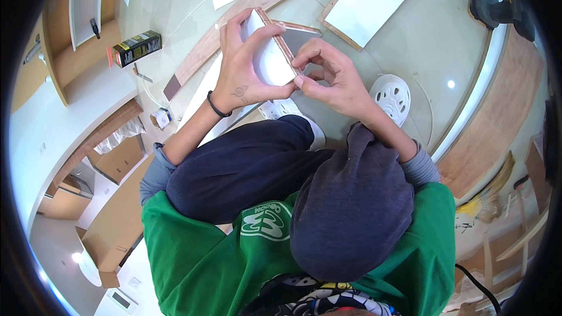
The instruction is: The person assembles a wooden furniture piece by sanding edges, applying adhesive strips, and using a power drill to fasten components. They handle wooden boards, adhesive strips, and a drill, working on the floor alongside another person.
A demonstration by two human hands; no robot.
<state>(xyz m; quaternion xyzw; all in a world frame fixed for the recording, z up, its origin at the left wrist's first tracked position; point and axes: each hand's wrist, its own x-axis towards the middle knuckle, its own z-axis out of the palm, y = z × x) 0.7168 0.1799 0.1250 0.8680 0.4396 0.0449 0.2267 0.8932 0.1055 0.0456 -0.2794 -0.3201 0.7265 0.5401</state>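
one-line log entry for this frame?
left hand: grips white panel piece | right hand: pinches its edge strip | floor: glue can

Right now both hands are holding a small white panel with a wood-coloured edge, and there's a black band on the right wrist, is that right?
Not quite. In the head view the black band sits on the left wrist, not the right. The rest holds: the left hand and the right hand both hold the small white panel with the wood-coloured edge.
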